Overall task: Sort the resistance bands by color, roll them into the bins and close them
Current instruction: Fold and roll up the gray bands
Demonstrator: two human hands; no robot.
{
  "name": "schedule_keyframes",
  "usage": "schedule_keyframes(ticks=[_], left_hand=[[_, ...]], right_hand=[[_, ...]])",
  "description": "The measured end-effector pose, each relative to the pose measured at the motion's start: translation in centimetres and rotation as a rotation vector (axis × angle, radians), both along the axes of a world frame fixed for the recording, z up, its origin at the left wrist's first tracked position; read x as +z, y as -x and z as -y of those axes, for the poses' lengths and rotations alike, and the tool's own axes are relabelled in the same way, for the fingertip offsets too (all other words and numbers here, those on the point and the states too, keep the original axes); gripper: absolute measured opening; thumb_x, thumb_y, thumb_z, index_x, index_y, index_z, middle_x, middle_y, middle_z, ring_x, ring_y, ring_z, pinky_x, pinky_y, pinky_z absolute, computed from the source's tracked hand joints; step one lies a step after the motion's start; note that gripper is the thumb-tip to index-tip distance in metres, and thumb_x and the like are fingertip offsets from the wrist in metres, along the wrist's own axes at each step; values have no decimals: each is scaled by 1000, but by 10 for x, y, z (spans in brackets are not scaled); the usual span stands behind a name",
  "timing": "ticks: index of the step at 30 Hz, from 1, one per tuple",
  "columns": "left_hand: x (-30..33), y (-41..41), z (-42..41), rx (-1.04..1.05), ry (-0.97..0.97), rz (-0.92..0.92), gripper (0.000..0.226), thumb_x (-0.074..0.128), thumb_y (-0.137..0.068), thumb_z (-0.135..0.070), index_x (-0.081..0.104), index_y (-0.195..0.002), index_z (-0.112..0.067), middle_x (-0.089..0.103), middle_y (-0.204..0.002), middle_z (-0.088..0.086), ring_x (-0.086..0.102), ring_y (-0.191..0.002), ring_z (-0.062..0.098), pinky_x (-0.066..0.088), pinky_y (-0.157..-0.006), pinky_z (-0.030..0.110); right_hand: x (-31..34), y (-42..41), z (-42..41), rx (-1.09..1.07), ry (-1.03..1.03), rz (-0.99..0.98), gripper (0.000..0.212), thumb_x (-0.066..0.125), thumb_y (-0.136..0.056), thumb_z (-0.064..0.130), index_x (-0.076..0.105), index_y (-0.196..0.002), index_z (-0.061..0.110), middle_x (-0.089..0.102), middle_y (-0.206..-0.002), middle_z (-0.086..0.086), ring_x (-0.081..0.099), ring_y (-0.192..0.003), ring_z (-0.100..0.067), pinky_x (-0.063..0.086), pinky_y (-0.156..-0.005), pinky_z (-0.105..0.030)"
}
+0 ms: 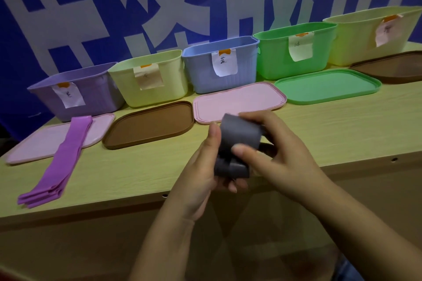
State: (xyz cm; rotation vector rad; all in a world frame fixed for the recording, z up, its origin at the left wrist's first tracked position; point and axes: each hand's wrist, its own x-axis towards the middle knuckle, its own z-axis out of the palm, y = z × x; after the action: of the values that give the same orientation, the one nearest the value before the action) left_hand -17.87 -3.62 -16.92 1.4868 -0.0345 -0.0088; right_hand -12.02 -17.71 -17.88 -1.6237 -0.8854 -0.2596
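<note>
— Bands first: where do they stand?

— A grey band (237, 143) is up in both hands over the near edge of the table (319, 134), partly rolled. The left hand (201, 166) curls round its lower end, thumb up along the side; the right hand (274, 155) pinches the roll from the right, thumb across the front. A purple band (61, 157) lies flat and folded at the left, its far end on a pink lid (38, 141), not yet rolled.

— And the bins?

— Five stand open in a row along the far side: purple bin (91, 96), yellow bin (159, 84), blue bin (205, 68), green bin (280, 57), and a larger yellow one (356, 39) at the far right. Each has a paper label. Their insides are hidden, so whether any bands are already stored cannot be told.

— Lids?

— All five lie off, in front of the bins, so no bin is closed.

— So what is left?

— Judging by this, the sorting seems late: only two bands are out. The grey roll needs finishing and dropping in, the purple one needs rolling, then every lid goes on.
</note>
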Motion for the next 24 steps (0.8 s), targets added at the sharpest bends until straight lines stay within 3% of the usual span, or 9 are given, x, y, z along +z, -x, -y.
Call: schedule_keyframes(ticks=[1, 3, 6, 8, 12, 15, 18, 21, 24], left_hand=[[0, 0, -2, -17, -5, -3, 80, 43, -62, -76, 57, -119, -22, 69, -88, 11, 62, -60, 19, 46, -48, 24], [0, 1, -4, -39, 2, -4, 79, 44, -64, -74, 55, -123, -22, 69, -92, 12, 64, -65, 19, 48, -51, 26], [0, -1, -2, -47, 60, -18, 82, 44, -61, -75, 58, -116, -17, 67, -82, 12, 60, -58, 19, 46, -48, 25], [1, -3, -1, -32, 88, -27, 82, 44, -57, -77, 60, -110, -16, 65, -75, 9, 53, -51, 17, 43, -44, 23], [-1, -5, 2, 38, 63, -12, 82, 44, -52, -80, 60, -105, -21, 62, -72, 4, 48, -50, 11, 36, -41, 20], [-3, -6, 4, 129, -17, -4, 77, 47, -58, -78, 59, -109, -22, 59, -73, 2, 47, -49, 9, 33, -40, 17], [-9, -4, 4, 174, -51, 1, 68, 57, -65, -73, 59, -110, -22, 58, -80, 4, 49, -52, 8, 35, -40, 15], [-8, 3, 2, 168, -88, 5, 57, 59, -70, -66, 56, -111, -28, 61, -91, 3, 56, -55, 5, 40, -45, 14], [-6, 3, 1, 163, -179, 54, 53, 68, -71, -60, 50, -114, -34, 61, -100, -2, 67, -73, 2, 50, -58, 16]], right_hand=[[1, -2, 2, 28, -91, -121, 40, 67, -73, 39, 53, -110, 32, 58, -108, 7, 59, -100, -7, 51, -77, -20], [2, -4, 5, 33, -125, -159, 38, 69, -73, 38, 54, -107, 35, 59, -105, 9, 60, -97, -7, 49, -72, -17], [4, -2, 4, 4, -4, -30, 38, 63, -74, 44, 51, -110, 41, 56, -113, 7, 57, -105, -11, 52, -81, -23], [2, 0, 1, -36, 62, 90, 39, 62, -77, 41, 50, -115, 37, 52, -116, 7, 54, -109, -9, 50, -88, -25], [-3, 3, -2, -85, 172, 293, 45, 67, -80, 22, 52, -122, 15, 49, -121, -2, 48, -114, -9, 40, -96, -15], [-5, 7, -6, -85, 190, 289, 48, 69, -75, 15, 54, -120, 19, 47, -124, 0, 46, -118, -7, 37, -98, -12], [-4, 0, 0, 70, 114, 139, 43, 72, -72, 22, 56, -112, 26, 51, -118, 6, 49, -119, -7, 40, -99, -20], [5, -3, 14, 348, 22, -241, 45, 72, -74, 24, 58, -117, 24, 59, -118, 8, 54, -118, -9, 45, -96, -22], [6, -2, 11, 243, -68, -386, 33, 57, -82, 37, 62, -112, 25, 65, -112, 11, 58, -110, -2, 47, -91, -18]])
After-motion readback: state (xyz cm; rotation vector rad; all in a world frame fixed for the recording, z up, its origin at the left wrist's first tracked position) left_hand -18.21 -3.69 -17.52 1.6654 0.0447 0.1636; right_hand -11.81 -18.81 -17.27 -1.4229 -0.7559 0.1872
